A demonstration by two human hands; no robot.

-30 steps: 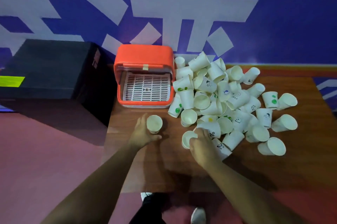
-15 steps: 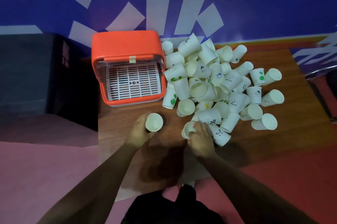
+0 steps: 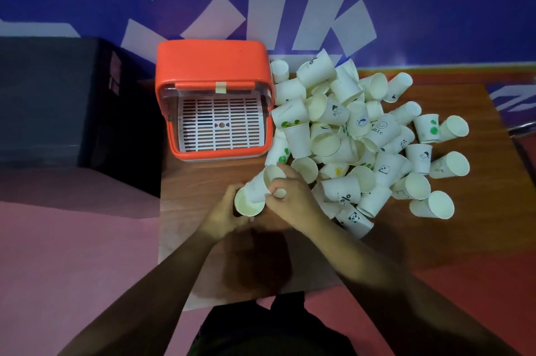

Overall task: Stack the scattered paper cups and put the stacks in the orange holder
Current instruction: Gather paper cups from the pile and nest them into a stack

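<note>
Our right fingers (image 3: 279, 192) curl round a tilted cup (image 3: 258, 185); our left hand (image 3: 222, 212) grips a second cup (image 3: 249, 206) touching it. If the two meet skewed, we think the rims may jam or crumple. The pile (image 3: 348, 138) crowds our right wrist and could topple. Behind, the holder (image 3: 211, 65) stands open and unblocked.

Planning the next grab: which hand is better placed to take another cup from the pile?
Likely right. Both grip the held cups, but the right hand borders the pile of cups on its own side; the left hand is farther off.
</note>
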